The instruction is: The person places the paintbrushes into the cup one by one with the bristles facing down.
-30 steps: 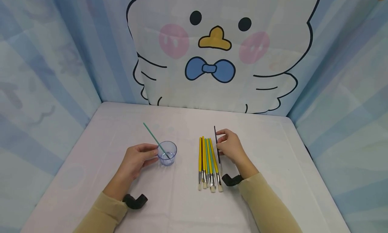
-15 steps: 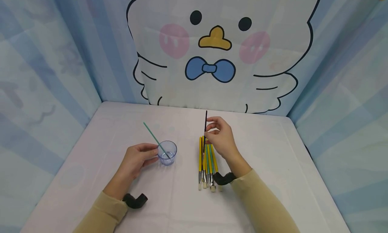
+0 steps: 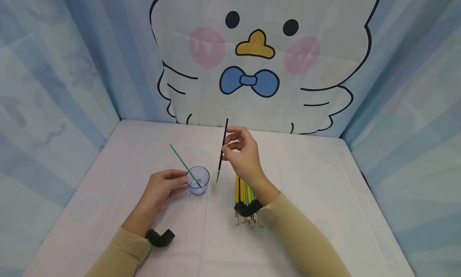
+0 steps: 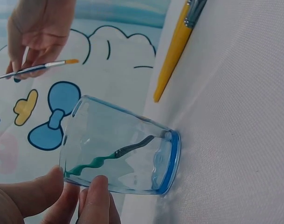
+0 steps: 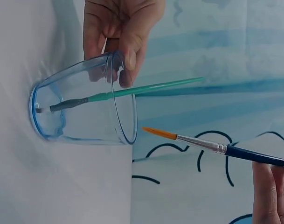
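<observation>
A clear bluish cup [image 3: 198,181] stands upright on the table, a green-handled paintbrush [image 3: 181,159] leaning inside it with bristles down. My left hand [image 3: 167,187] holds the cup's left side between thumb and fingers. Up and to the right of the cup, my right hand [image 3: 243,153] pinches a dark-handled paintbrush [image 3: 221,157] by its handle, in the air. In the right wrist view its orange pointed bristles [image 5: 159,133] hang close to the cup's rim [image 5: 128,126], outside it.
Several yellow and green paintbrushes [image 3: 242,193] lie side by side on the white table [image 3: 317,237], partly hidden under the right wrist. A black wrist mount [image 3: 160,238] sits on the left forearm. A printed curtain [image 3: 230,109] borders the table's back edge.
My right hand has lifted the dark paintbrush from beside the row of brushes and carried it left and up toward the cup. The left hand and cup have stayed put.
</observation>
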A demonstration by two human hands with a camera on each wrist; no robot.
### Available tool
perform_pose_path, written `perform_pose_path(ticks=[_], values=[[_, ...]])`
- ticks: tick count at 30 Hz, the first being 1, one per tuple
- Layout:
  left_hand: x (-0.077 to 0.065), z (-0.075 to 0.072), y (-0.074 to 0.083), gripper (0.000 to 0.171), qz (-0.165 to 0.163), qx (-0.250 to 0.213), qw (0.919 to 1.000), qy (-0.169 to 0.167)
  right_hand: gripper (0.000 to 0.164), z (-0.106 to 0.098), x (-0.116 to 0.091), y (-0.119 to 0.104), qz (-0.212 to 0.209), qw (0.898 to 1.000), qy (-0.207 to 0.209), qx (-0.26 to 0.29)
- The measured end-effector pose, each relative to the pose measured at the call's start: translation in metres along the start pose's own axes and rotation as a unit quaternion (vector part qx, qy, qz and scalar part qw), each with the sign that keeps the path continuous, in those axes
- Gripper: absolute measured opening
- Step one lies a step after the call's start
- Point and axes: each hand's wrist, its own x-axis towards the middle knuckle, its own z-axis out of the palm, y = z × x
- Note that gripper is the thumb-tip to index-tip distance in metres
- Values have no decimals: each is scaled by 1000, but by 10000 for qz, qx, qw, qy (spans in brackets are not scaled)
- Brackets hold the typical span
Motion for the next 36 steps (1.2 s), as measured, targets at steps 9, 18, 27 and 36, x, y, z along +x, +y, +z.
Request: perform_pose_path(ticks=[9, 18, 27, 36], values=[[-2, -2, 3, 39, 34, 18, 10000, 2, 46, 30, 7, 11, -308, 9995, 11, -18], [-2, -2, 3, 38, -14, 89, 9999, 78, 42, 51, 7, 30, -242, 9971, -292, -664], [-1, -2, 2, 41, 67, -90, 9999, -50, 39, 67, 5, 48, -294, 9857, -657, -1527], [-1, -1, 2, 42, 81, -66, 9999, -77, 37, 72, 2, 54, -344, 9775, -726, -1953]])
